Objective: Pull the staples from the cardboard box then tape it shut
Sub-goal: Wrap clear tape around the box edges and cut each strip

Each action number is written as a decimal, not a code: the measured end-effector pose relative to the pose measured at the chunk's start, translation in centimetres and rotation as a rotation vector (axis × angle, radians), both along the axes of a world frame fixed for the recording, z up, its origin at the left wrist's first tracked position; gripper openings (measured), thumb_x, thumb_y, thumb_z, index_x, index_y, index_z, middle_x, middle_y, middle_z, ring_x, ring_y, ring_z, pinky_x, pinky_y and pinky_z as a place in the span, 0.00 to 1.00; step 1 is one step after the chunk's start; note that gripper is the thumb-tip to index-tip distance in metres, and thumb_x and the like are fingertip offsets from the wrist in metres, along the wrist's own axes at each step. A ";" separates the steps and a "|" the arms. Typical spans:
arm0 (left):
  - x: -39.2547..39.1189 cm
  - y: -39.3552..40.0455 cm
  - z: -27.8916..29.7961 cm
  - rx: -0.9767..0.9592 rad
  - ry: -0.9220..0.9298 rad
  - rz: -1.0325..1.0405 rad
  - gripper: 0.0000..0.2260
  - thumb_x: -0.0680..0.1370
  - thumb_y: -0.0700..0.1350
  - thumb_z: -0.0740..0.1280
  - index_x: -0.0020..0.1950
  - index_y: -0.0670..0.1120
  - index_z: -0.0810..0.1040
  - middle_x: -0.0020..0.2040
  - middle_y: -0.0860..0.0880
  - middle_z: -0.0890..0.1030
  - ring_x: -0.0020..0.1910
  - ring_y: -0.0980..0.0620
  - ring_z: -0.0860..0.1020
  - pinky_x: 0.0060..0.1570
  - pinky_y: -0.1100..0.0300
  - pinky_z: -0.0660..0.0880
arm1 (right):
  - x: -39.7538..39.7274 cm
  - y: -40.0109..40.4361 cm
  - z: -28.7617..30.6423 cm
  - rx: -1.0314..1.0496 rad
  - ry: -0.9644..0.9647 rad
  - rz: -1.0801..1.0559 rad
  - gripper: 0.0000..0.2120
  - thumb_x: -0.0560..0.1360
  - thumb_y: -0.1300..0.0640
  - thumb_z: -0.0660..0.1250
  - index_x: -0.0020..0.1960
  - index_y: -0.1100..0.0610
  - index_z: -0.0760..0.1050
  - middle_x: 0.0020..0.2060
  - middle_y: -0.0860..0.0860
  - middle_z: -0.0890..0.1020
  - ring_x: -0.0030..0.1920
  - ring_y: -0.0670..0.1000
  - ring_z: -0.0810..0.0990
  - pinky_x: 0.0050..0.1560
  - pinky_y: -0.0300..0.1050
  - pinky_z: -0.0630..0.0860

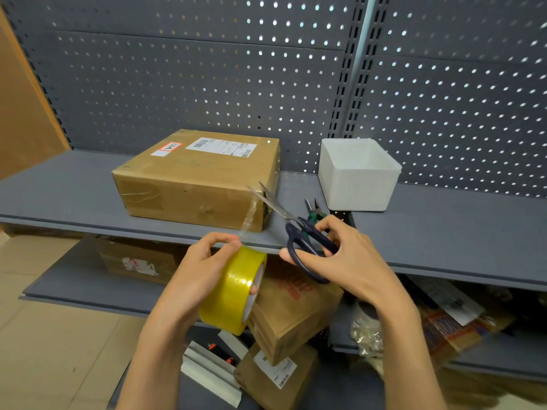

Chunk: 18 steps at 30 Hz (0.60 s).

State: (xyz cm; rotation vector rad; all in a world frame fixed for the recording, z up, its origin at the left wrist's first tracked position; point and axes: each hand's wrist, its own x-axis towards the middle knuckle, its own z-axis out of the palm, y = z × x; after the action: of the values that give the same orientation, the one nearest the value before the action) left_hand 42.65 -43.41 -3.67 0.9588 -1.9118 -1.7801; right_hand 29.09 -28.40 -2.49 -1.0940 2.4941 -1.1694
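Fingers of the left hand (207,261) grip the yellow tape roll (233,291), and the right hand (340,255) holds open scissors (296,226) at the strip stretched to the cardboard box (195,179) on the shelf (444,232). Taping looks nearly finished, with the cut still to make; pliers (313,210) lie beside the box, so staples are probably out.

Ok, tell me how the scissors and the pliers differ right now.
The scissors are held in the right hand, lifted off the shelf; the pliers lie on the shelf, untouched. The scissors have dark blue handles; the pliers have green ones. The scissors' blades are long and open toward the cardboard box; the pliers' nose is short. Both point away from the person.
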 end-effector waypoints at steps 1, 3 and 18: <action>0.0 0.0 0.1 0.002 0.000 0.000 0.03 0.79 0.47 0.63 0.50 0.50 0.76 0.47 0.43 0.76 0.30 0.55 0.79 0.26 0.63 0.74 | 0.0 0.3 0.1 0.026 -0.001 0.013 0.27 0.57 0.29 0.70 0.44 0.47 0.71 0.38 0.43 0.79 0.39 0.44 0.78 0.41 0.46 0.78; 0.1 0.0 0.1 0.001 -0.015 -0.005 0.04 0.78 0.47 0.63 0.50 0.51 0.76 0.48 0.44 0.75 0.33 0.53 0.79 0.27 0.62 0.74 | 0.1 0.8 0.3 0.071 -0.002 0.031 0.25 0.59 0.31 0.71 0.44 0.47 0.70 0.38 0.42 0.78 0.40 0.43 0.77 0.39 0.42 0.76; 0.2 -0.1 -0.4 0.014 0.001 -0.010 0.04 0.77 0.50 0.66 0.50 0.54 0.77 0.55 0.41 0.76 0.49 0.34 0.78 0.52 0.36 0.76 | -0.1 0.5 0.2 0.149 -0.052 0.067 0.31 0.51 0.24 0.65 0.41 0.47 0.73 0.35 0.46 0.80 0.41 0.47 0.77 0.42 0.49 0.79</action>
State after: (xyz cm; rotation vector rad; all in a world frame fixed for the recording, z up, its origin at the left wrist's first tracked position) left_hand 42.87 -43.47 -4.07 0.9544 -1.9092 -1.8020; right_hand 29.00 -27.94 -2.27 -1.0837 2.4404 -0.9643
